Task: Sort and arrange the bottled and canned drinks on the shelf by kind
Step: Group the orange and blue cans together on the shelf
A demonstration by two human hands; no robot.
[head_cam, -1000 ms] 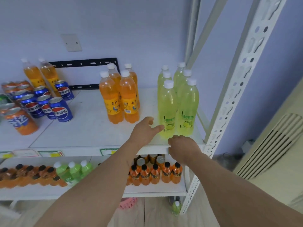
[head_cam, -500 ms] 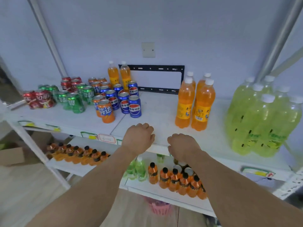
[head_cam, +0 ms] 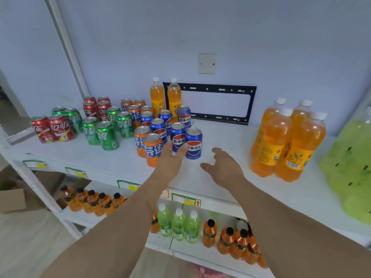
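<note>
I am looking down at a white shelf [head_cam: 220,137] stocked with drinks. My left hand [head_cam: 170,159] reaches among the cans, its fingers curved around the front of a blue Pepsi can [head_cam: 177,139], though I cannot tell whether the grip has actually closed on it. My right hand [head_cam: 222,167] hovers just above the bare shelf to the right, fingers spread and relaxed, its grip holding nothing. The blue cans [head_cam: 160,125] carry the round red, white and blue Pepsi emblem with white Chinese characters. Touching them on the left are orange Fanta cans [head_cam: 152,149] with blue and white Chinese lettering. Further left stand green Sprite cans [head_cam: 106,135], then red Coca-Cola cans [head_cam: 58,129] with white Chinese script. Two orange soda bottles [head_cam: 164,97] stand at the back against the wall, and four larger ones [head_cam: 287,141] with yellow labels stand to the right; their small print is not legible. Pale green bottles [head_cam: 353,161] sit blurred at the far right edge. On the lower shelf [head_cam: 190,251] are small orange bottles with black caps [head_cam: 230,239] and three small green bottles [head_cam: 178,223]. Compared with half a second ago, both hands have opened from loose fists at the shelf edge and moved forward toward the Pepsi cans, and the view has shifted closer.
</note>
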